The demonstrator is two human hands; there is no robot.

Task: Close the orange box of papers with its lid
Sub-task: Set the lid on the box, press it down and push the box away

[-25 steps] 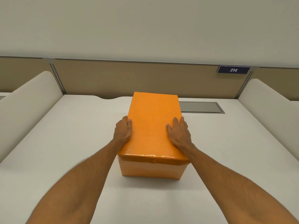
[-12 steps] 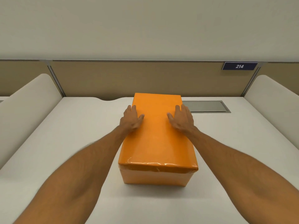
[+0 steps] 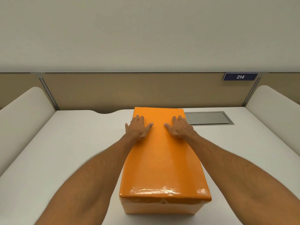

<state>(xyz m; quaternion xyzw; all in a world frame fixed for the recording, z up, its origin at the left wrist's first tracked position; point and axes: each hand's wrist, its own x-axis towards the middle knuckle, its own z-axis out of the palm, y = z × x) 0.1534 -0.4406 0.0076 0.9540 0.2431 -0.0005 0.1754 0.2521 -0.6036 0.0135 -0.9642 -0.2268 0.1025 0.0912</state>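
On desk (image 3: 68,159), lidded orange box (image 3: 164,159) lengthwise away from viewer, hands flat, left (image 3: 137,129), right (image 3: 180,129).

white desk (image 3: 65,159) carries one item: orange box (image 3: 162,207), lid (image 3: 162,159) on, standing at centre, long axis running near to far. grey recessed panel (image 3: 209,118) set flush in the desk surface, far right, just beside the box's far end.
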